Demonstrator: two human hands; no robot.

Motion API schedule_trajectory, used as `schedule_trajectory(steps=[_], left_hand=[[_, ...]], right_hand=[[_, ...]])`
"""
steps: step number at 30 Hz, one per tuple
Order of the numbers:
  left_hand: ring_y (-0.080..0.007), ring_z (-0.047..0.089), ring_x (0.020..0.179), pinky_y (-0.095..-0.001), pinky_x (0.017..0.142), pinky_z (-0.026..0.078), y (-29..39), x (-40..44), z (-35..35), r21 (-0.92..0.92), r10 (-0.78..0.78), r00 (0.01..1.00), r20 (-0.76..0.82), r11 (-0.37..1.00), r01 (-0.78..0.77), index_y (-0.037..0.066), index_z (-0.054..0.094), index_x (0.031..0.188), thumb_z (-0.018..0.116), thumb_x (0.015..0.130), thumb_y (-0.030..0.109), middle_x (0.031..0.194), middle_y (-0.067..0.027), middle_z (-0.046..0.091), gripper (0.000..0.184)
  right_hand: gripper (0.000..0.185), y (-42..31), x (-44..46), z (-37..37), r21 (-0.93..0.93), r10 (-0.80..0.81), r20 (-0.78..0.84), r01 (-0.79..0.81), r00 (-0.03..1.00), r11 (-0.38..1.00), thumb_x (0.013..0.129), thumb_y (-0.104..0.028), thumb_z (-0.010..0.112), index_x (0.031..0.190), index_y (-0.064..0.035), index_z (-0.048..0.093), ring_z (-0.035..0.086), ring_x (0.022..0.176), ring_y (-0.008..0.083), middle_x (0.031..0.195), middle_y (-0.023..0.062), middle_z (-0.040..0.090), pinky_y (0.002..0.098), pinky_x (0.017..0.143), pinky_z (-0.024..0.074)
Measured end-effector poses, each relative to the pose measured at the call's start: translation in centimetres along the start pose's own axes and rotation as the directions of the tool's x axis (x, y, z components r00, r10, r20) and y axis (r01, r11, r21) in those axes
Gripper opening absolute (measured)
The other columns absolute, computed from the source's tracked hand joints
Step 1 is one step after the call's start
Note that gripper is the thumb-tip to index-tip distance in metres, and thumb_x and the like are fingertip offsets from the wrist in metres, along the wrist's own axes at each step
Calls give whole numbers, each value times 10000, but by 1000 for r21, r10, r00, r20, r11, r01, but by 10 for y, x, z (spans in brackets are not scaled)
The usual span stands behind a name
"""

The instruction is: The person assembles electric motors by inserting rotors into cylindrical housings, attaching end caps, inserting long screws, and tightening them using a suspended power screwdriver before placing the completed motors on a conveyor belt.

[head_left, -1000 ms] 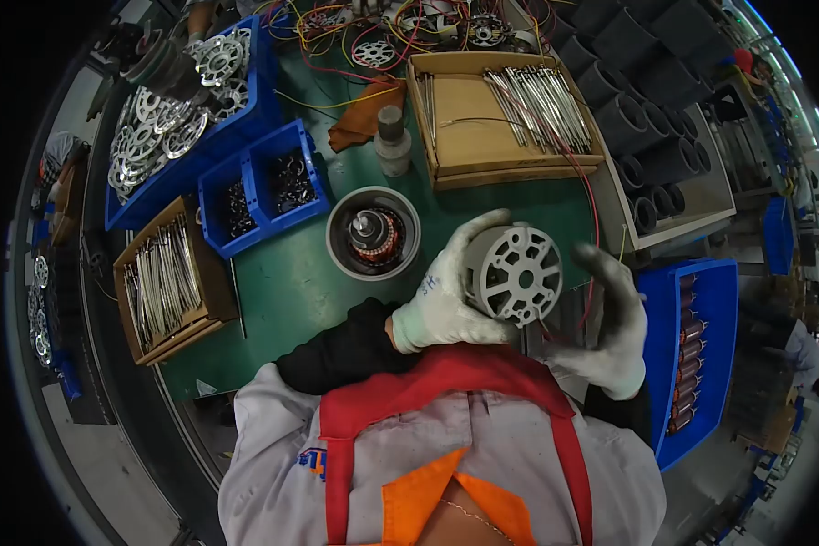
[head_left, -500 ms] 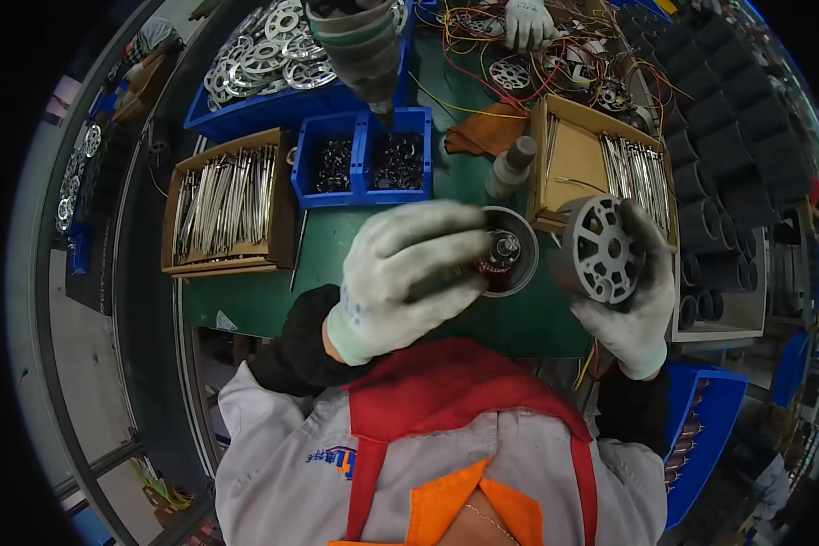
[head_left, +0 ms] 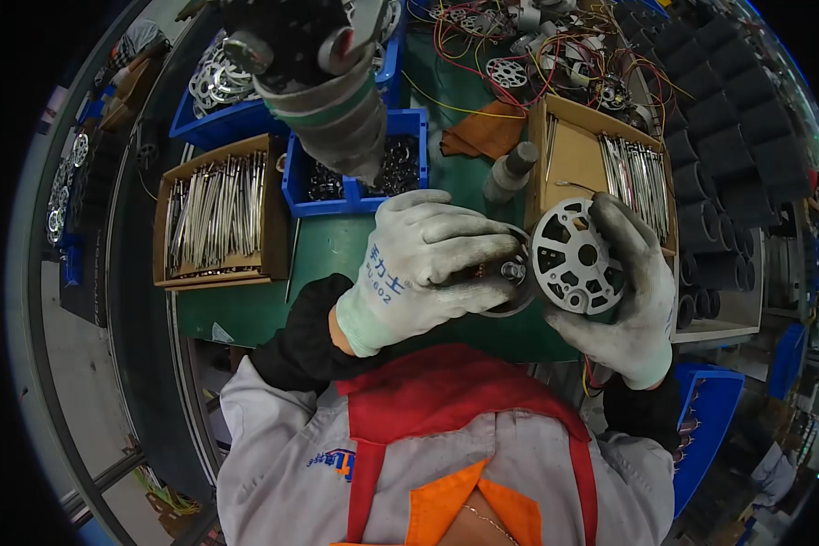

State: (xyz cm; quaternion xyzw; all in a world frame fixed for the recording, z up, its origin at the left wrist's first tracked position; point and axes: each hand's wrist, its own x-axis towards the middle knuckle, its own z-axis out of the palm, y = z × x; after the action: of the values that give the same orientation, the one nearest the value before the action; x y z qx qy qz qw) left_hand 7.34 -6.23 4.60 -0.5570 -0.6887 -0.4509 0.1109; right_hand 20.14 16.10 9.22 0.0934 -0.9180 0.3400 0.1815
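My left hand (head_left: 437, 268), in a white work glove, has its fingers and thumb closed around a motor rotor (head_left: 513, 270) with a shiny tip and copper colour at its side. The rotor sits at the mouth of a round grey metal cup (head_left: 519, 303), mostly hidden by the fingers. In my right hand (head_left: 632, 300), also gloved, is a grey motor end cover (head_left: 580, 257) with spoke-like openings. Its face is turned towards me, beside the cup, the thumb below and fingers along the far edge. Whether cover and cup touch is unclear.
A taped hanging tool (head_left: 337, 127) comes down over the blue bins (head_left: 355, 207). Cardboard boxes of metal rods (head_left: 214, 218) (head_left: 628, 173) stand left and right. A capped bottle (head_left: 510, 171), brown cloth (head_left: 482, 127), tangled wires (head_left: 573, 64) and dark tubes (head_left: 701, 223) are near.
My left hand has moved slightly right and the end cover has come left, closer to the rotor. The hanging tool has dropped lower. Another person's gloved hand at the back has gone from view.
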Motion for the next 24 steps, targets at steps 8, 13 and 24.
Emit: schedule_trajectory(steps=[8,13,24], left_hand=[[-189,665,947,-386,940,445,5,3,0,91,8,1000,-14,996,-7,121,737,1030,805,691,317,1046,-27,717,397],[-180,663,932,-373,918,449,3,3,-2,-5,-56,998,41,998,56,116,738,1016,804,700,288,1042,-28,718,366],[-470,514,1234,-495,1022,411,-3,-12,7,-434,-208,926,-315,899,54,-136,410,1358,456,872,710,1349,-325,488,977]], right_hand=[[904,1,2,0,-69,-59,-11,58,998,996,630,-254,860,1386,15,442,572,1205,335,1354,243,506,401,982,498],[914,0,1,0,-68,-40,-8,40,999,997,626,-259,870,1382,27,442,561,1219,332,1359,242,504,408,997,486],[951,-9,30,14,225,-228,98,201,969,953,549,-259,917,1355,-16,476,525,1230,387,1329,219,513,465,1011,453]])
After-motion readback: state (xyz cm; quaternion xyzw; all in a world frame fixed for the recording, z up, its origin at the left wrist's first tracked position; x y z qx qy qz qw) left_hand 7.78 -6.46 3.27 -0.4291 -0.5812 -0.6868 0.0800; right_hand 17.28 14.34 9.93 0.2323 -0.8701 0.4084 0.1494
